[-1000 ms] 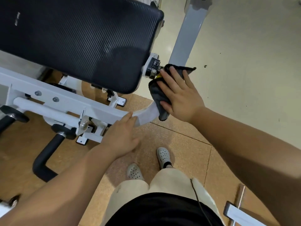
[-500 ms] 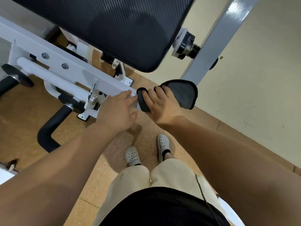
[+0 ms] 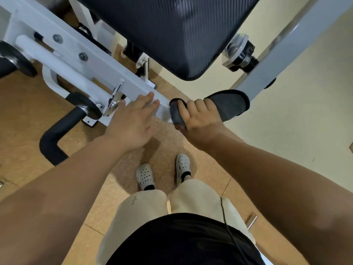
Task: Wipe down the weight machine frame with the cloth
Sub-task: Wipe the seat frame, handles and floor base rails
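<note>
At centre frame, the white frame beam [image 3: 107, 69] ends between both hands. The left hand [image 3: 131, 121] lies flat on it, fingers straight. The right hand [image 3: 202, 119] grips the dark grey cloth [image 3: 227, 106] over the beam's end (one flap spreads free to the right). Underfoot is a speckled cork-brown floor [image 3: 24, 111], with a cream surface [image 3: 286, 121] at right and a black pad [image 3: 172, 31] above.

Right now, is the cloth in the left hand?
No, the right hand grips the dark cloth at the end of the white frame bar, while the left hand rests flat on that bar.
</note>
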